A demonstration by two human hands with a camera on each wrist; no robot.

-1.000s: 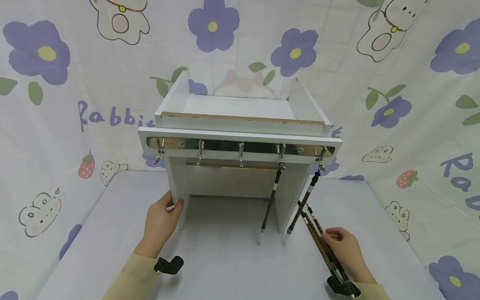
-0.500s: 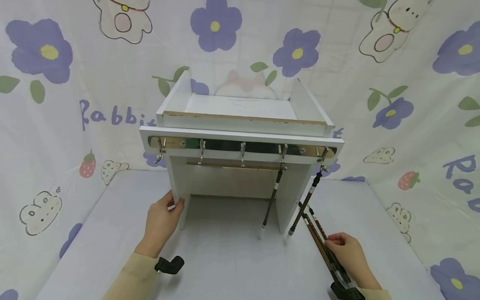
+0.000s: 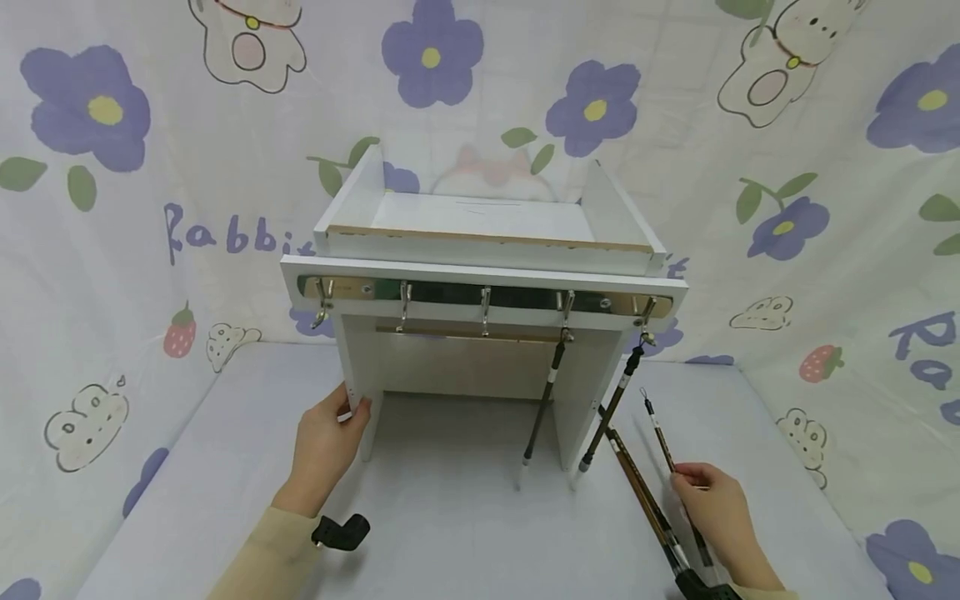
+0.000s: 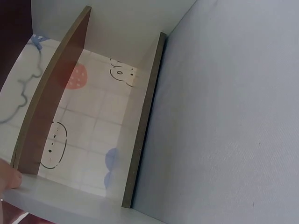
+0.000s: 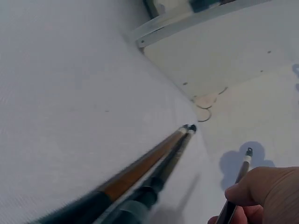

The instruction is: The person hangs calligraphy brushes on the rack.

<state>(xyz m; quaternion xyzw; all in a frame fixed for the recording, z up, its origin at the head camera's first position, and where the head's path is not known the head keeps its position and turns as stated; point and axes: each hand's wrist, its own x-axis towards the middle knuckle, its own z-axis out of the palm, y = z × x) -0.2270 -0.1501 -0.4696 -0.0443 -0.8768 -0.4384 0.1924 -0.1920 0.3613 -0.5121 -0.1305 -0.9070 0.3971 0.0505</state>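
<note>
My left hand (image 3: 326, 450) grips the left side panel (image 3: 360, 367) of a white shelf unit, thumb in front; in the left wrist view only a fingertip (image 4: 11, 179) shows at the edge. A thin calligraphy brush (image 3: 660, 435) with a hanging loop is pinched between the thumb and fingers of my right hand (image 3: 716, 512), tilted just above the table. Beside it, more calligraphy brushes (image 5: 149, 175) lie close together on the table. Two others, a dark brush (image 3: 546, 400) and a brown brush (image 3: 613, 408), hang from the two rightmost hooks of the metal hook strip (image 3: 442, 292).
An open-fronted tray (image 3: 487, 250) with raised sides tops the shelf unit. The strip's other hooks (image 3: 483, 310) carry no brushes. White cloth covers the table (image 3: 465, 533), and a patterned curtain (image 3: 225, 167) hangs behind and at both sides.
My right hand has drawn one brush away from the others, to the right, and its loop end now stands apart from them. The left hand keeps its grip on the panel.
</note>
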